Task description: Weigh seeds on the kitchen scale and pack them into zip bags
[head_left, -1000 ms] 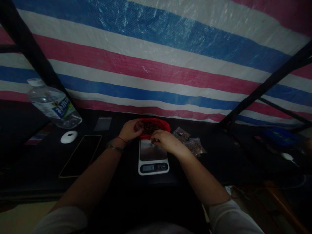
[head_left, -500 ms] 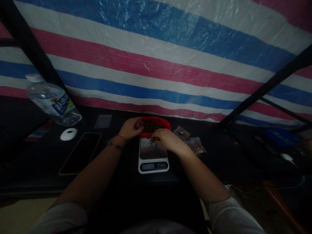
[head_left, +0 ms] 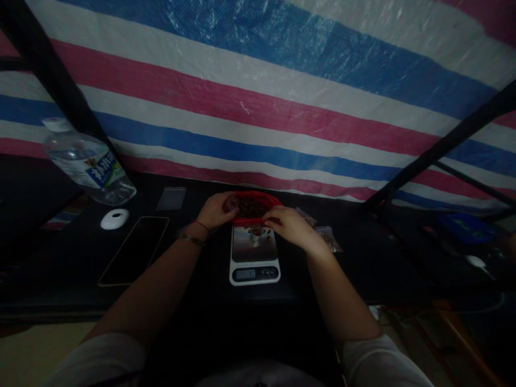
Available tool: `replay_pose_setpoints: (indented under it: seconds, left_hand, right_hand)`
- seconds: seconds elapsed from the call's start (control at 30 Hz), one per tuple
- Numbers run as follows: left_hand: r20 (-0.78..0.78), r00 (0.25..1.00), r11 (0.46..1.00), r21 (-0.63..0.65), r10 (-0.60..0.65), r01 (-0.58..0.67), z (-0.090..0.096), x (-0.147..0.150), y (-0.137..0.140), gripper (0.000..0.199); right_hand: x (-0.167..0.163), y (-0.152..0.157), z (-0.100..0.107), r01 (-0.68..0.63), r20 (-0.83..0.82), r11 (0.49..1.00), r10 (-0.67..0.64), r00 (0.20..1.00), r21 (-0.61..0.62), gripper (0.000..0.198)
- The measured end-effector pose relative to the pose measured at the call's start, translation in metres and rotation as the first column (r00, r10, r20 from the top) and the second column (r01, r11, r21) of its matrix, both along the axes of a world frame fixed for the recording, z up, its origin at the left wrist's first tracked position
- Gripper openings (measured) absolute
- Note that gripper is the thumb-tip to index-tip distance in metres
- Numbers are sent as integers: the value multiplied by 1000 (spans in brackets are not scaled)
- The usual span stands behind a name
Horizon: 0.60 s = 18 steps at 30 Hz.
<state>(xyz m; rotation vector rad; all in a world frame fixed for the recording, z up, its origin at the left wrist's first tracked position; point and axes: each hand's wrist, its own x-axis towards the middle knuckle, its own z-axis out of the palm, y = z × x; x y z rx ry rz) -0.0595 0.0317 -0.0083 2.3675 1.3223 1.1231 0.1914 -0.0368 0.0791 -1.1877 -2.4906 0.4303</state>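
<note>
A red bag, its mouth spread wide, holds dark brown dried pieces behind the scale. My left hand is closed on the bag's left rim. At the bag's front right edge, my right hand pinches the red rim between bent fingers. Just in front, a white kitchen scale with a metal plate carries a small shiny cup. Several brown bits lie on the plate around the cup. The scale's display is too dim to read.
Small zip bags of brown bits lie beside my right wrist. To the left are a flat clear zip bag, a phone, a white earbud case and a large plastic bottle. Striped sheeting hangs behind the black table.
My right hand has moved up and right from over the small cup to the bag's front right rim, uncovering the cup. My left hand stays at the bag.
</note>
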Motion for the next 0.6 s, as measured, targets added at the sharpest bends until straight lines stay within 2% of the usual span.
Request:
replay_pose_setpoints:
  seconds: [0.07, 0.17, 0.3, 0.5, 0.6]
  left_hand:
    - [-2, 1000, 1000, -6, 3, -3, 1, 0, 0, 55]
    - [1, 1000, 1000, -18, 16, -15, 2, 2, -1, 55]
    - [-2, 1000, 1000, -22, 10, -10, 1, 3, -1, 53]
    - [-1, 1000, 999, -31, 17, -17, 1, 1, -1, 54]
    - [1, 1000, 999, -37, 16, -16, 0, 1, 0, 55]
  right_hand:
    - [11, 0, -9, 41, 51, 998, -39, 998, -46, 17]
    - [18, -1, -27, 84, 136, 991, -68, 988, -108, 32]
    - [14, -1, -44, 130, 154, 986, -113, 982, -103, 40]
    - [10, 2, -44, 150, 113, 987, -143, 983, -55, 40]
    - [9, 7, -44, 140, 127, 987, -130, 983, -75, 38]
